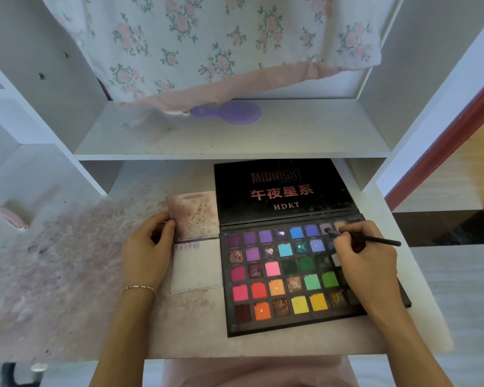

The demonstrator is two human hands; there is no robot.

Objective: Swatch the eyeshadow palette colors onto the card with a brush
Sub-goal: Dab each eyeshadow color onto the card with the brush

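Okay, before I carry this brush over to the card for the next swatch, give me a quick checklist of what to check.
1. Brush gripped in right hand: ok.
2. Brush tip on a pan, the pale lilac one in the top row of the palette: ok.
3. Pigment loaded on the bristles: cannot tell.
4. Card steadied: not ok; left hand holds the stained upper sheet instead.
5. Free space on the card below the purple swatches: ok.
6. Path from palette to card clear: ok.
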